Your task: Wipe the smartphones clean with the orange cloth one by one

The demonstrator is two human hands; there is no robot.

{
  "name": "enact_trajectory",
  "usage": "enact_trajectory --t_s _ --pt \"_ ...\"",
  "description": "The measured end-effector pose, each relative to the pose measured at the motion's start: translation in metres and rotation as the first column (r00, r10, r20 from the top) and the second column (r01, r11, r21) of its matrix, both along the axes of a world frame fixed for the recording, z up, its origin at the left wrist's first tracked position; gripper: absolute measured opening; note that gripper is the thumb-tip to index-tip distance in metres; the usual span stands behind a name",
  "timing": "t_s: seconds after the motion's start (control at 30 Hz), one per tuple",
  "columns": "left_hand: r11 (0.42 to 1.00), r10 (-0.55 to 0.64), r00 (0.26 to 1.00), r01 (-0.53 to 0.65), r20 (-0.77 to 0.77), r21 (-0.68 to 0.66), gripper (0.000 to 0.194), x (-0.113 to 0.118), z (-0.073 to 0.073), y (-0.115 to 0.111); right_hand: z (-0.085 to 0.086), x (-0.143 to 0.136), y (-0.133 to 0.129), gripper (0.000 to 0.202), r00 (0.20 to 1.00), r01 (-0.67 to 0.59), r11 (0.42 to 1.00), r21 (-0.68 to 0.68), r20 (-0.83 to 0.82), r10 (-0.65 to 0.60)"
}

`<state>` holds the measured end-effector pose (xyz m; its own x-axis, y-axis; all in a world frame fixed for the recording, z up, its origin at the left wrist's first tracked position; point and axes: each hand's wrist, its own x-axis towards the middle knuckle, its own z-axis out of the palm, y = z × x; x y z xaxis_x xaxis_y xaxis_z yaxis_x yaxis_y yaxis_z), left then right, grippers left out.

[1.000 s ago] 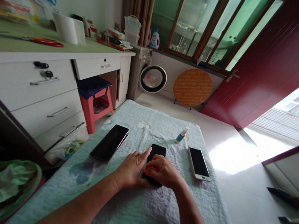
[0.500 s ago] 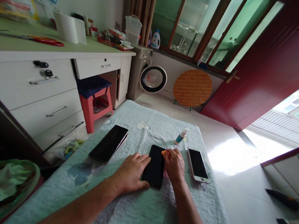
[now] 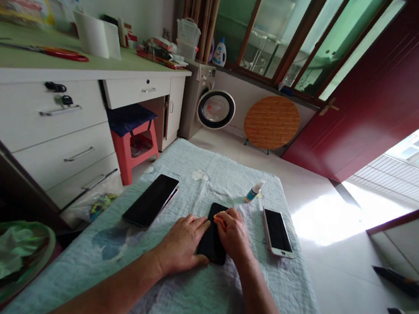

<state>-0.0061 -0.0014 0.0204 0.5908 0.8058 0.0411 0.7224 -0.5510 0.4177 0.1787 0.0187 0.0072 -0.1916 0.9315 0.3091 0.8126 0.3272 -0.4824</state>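
Observation:
A black smartphone lies face up on the cloth-covered table. At its left edge my left hand holds it, fingers along the side and thumb by the lower corner. My right hand is closed around a small orange cloth, pressed on the upper part of the screen; most of the cloth is hidden by the fingers. To the left lie stacked dark phones, and a white phone with a dark screen lies to the right. A small spray bottle stands beyond my right hand.
A quilted pale blue cover spreads over the table. On the left are a white desk with drawers, a red stool and a green-rimmed bin. Farther back are a washing machine with its door open and a round wooden tabletop.
My right hand has slid left with the orange cloth, from the right edge of the smartphone onto its screen. My left hand stays at the phone's left side.

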Motion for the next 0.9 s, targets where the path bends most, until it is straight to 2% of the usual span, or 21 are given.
enact_trajectory --t_s 0.33,0.67,0.9 --pt "1.0 -0.005 1.0 0.005 0.013 0.016 0.077 0.0 0.001 0.0 -0.001 0.001 0.003 0.016 0.999 0.037 0.999 -0.007 -0.004 -0.037" --pt "1.0 -0.006 1.0 0.006 -0.012 0.02 0.083 -0.001 -0.001 0.001 -0.004 0.016 0.008 0.019 0.964 0.259 0.966 0.002 0.062 -0.259" --pt "1.0 -0.009 1.0 0.01 -0.019 0.026 0.083 -0.001 -0.002 0.0 -0.002 0.02 0.009 0.02 0.941 0.333 0.94 -0.068 0.09 -0.327"
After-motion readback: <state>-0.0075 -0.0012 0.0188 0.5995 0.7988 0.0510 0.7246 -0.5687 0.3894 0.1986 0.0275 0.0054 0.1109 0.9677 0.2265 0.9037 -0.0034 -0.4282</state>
